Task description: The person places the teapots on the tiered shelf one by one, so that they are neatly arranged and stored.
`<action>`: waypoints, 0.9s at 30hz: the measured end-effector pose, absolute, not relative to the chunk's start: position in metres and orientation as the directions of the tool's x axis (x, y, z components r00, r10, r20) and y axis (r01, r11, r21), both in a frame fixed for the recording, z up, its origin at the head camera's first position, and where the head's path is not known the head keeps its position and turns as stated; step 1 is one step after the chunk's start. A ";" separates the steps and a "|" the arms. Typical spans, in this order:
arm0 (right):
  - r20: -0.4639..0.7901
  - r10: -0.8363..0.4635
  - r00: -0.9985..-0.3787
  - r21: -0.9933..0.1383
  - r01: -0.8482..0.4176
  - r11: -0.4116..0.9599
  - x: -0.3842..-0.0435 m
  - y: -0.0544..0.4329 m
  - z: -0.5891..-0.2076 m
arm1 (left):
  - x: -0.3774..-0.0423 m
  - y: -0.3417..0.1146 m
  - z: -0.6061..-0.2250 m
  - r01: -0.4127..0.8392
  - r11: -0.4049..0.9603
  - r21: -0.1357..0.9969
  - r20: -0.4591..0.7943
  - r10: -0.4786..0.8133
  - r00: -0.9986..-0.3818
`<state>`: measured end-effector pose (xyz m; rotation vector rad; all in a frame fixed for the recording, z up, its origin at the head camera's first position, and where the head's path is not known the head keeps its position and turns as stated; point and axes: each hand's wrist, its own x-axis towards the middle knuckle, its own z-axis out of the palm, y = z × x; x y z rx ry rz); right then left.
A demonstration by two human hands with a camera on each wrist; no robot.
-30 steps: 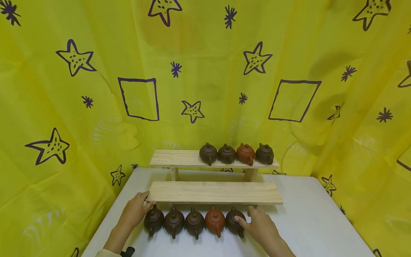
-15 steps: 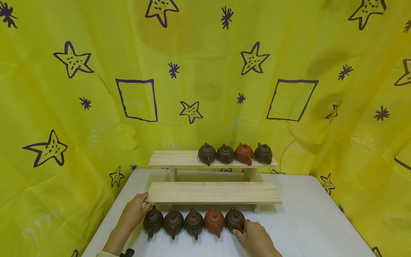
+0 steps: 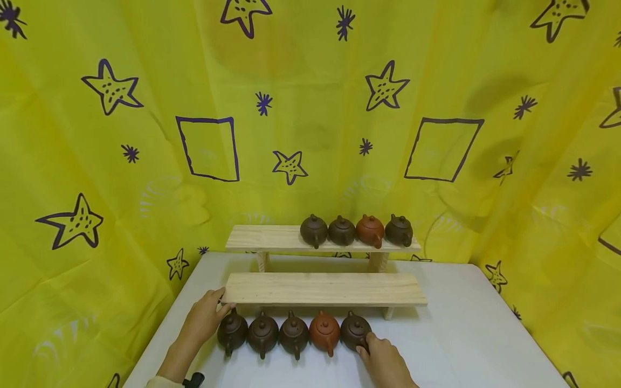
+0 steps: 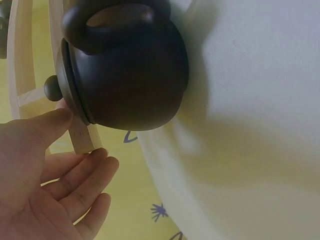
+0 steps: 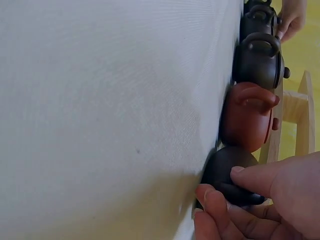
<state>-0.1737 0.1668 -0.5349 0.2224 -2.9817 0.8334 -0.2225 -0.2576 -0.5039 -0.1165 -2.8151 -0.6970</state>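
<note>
Five small teapots stand in a row on the table before the two-tier wooden stand, one reddish-brown teapot [image 3: 324, 331] among dark brown ones. My right hand [image 3: 386, 362] pinches the handle side of the rightmost dark teapot [image 3: 354, 330]; in the right wrist view, the thumb lies against its dark body [image 5: 225, 167] and the curled fingers hide the handle. My left hand [image 3: 200, 318] rests at the left end of the lower wooden shelf [image 3: 325, 289], beside the leftmost dark teapot [image 3: 232, 330]. The left wrist view has its loosely extended fingers [image 4: 82, 192] by the shelf end.
The upper shelf [image 3: 262, 237] carries several teapots on its right part, including a reddish-brown teapot [image 3: 371, 230]. White cloth [image 3: 466, 334] covers the table. A yellow curtain [image 3: 320, 108] with drawn stars surrounds it on the back and sides.
My right hand has come down and nearer from the rightmost teapot's upper right to its handle side, taking hold there. The left hand has stayed at the shelf end.
</note>
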 end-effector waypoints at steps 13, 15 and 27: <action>0.095 -0.159 -0.983 -0.563 -0.184 0.806 -0.172 0.180 -0.537 | -0.223 -0.258 -0.505 0.137 0.884 0.447 0.246 0.026 -0.969; 0.096 -0.168 -0.981 -0.567 -0.192 0.801 -0.172 0.182 -0.537 | -0.223 -0.259 -0.505 0.138 0.884 0.447 0.248 0.026 -0.968; 0.176 -0.221 -0.959 -0.553 -0.282 0.784 -0.175 0.191 -0.544 | -0.224 -0.259 -0.505 0.138 0.886 0.442 0.244 0.030 -0.969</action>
